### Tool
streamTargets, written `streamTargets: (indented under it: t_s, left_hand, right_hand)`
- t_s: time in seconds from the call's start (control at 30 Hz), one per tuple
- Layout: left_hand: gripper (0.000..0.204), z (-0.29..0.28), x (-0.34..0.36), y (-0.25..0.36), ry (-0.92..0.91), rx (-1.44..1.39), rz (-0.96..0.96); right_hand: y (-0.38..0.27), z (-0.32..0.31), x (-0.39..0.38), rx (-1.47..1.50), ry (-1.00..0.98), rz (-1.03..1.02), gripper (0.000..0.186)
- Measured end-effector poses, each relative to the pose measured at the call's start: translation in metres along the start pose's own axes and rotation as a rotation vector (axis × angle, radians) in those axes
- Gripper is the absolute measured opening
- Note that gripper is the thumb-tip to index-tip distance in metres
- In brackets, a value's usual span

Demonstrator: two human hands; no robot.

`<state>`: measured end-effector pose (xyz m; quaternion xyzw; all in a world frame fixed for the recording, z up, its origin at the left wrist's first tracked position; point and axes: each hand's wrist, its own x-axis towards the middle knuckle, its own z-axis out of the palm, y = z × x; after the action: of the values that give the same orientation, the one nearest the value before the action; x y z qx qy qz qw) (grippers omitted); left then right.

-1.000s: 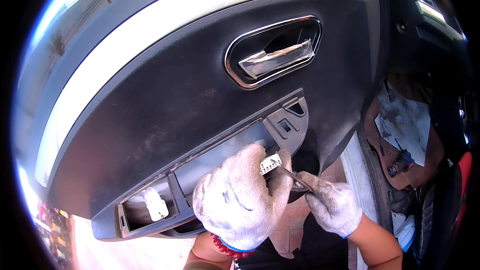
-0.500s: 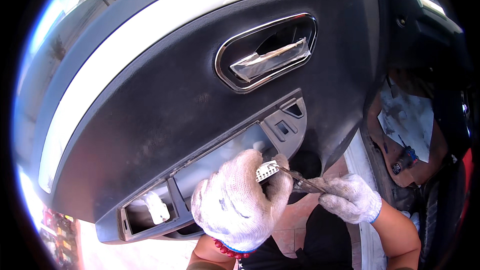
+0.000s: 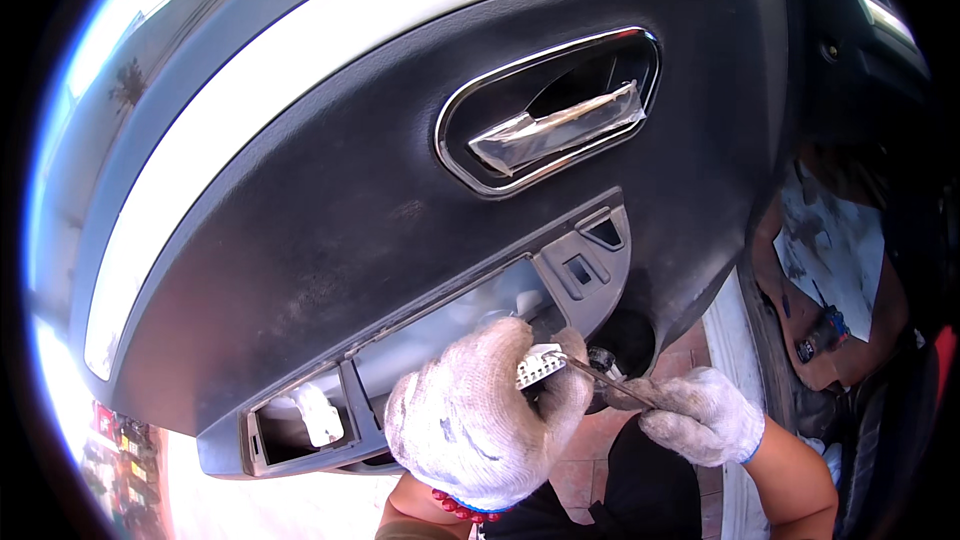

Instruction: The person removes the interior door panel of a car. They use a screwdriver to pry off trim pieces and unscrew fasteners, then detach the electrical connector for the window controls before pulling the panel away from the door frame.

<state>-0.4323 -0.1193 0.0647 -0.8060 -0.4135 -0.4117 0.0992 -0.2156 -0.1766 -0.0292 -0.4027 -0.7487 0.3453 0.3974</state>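
A white connector (image 3: pixel 541 368) with rows of small holes is pinched between the thumb and fingers of my left hand (image 3: pixel 475 418), which wears a soiled knit glove. Also gloved, my right hand (image 3: pixel 700 415) grips a thin dark metal pick (image 3: pixel 612 385). The pick's tip meets the connector's right edge; exactly where it enters is too small to tell. Both hands are in front of the door panel's open switch recess (image 3: pixel 440 315), at its lower right part. My left hand covers some of that opening.
The dark car door panel (image 3: pixel 330 230) has a chrome-rimmed inner handle (image 3: pixel 560 130) with torn film. A white piece (image 3: pixel 318 415) lies in the recess's lower left pocket. To the right, a screwdriver (image 3: pixel 825 330) and a stained white sheet (image 3: pixel 835 250) lie on the car floor.
The door panel and car floor have shifted slightly right in the picture. Both hands keep nearly the same hold, with the pick still at the connector's edge.
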Motion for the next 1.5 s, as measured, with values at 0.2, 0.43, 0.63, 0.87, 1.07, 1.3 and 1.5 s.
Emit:
streamTargets:
  t_s: [0.2,0.43,0.63,0.87,1.07,1.3,1.5]
  left_hand:
    - [0.026,0.011,0.002,-0.005,0.201,0.082,0.104]
    - [0.035,0.007,-0.001,-0.001,0.123,0.103,0.098]
    - [0.035,0.015,0.000,-0.010,0.209,0.093,0.122]
    - [0.036,0.003,-0.003,0.004,0.056,0.092,0.089]
    - [0.033,0.000,-0.008,-0.001,0.037,0.094,0.097]
    - [0.031,-0.003,-0.009,-0.003,0.060,0.084,0.074]
    - [0.033,-0.003,-0.006,-0.002,0.101,-0.018,0.109]
  right_hand:
    - [0.003,0.022,0.002,-0.411,0.234,-0.127,0.043]
    - [0.025,0.045,0.016,-0.151,0.322,-0.273,0.041]
    - [0.040,0.030,0.041,-0.531,0.366,-0.525,0.034]
    - [0.041,0.054,0.002,0.624,0.619,-0.146,0.033]
    - [0.012,0.065,0.003,0.471,0.411,-0.199,0.050]
    - [0.005,0.081,0.007,0.472,0.395,-0.394,0.053]
    - [-0.002,0.090,-0.001,0.404,0.433,-0.274,0.044]
